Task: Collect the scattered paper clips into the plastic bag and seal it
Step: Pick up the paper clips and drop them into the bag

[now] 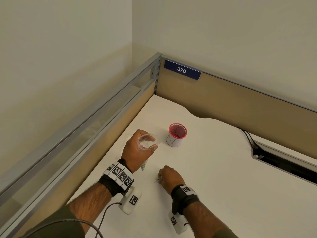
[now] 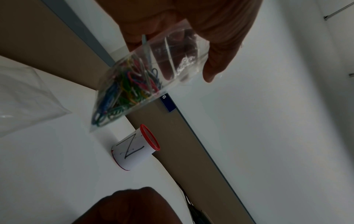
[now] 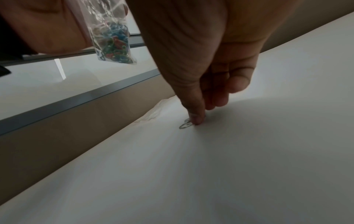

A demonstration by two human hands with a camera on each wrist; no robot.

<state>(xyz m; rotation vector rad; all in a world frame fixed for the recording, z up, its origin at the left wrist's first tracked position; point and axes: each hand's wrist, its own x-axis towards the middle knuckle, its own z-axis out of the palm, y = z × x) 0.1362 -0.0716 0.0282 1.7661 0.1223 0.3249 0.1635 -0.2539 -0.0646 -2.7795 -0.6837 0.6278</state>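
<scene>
My left hand (image 1: pixel 145 145) holds a small clear plastic bag (image 2: pixel 130 87) up above the white table (image 1: pixel 214 177), its mouth pulled open between thumb and fingers. Several coloured paper clips (image 3: pixel 114 45) fill the bag's lower end. My right hand (image 1: pixel 162 176) is down on the table, nearer to me than the bag. Its thumb and fingertips (image 3: pixel 196 119) pinch a couple of silvery paper clips (image 3: pixel 184 125) that lie on the surface; in the head view these clips (image 1: pixel 157 180) poke out to the left of the fingers.
A red mesh cup (image 1: pixel 176 136) wrapped in white paper stands just right of the bag. Another clear plastic bag (image 2: pixel 25 98) lies flat near the left partition (image 1: pixel 96 127). A cable slot (image 1: pixel 283 162) with black cables opens at the table's right.
</scene>
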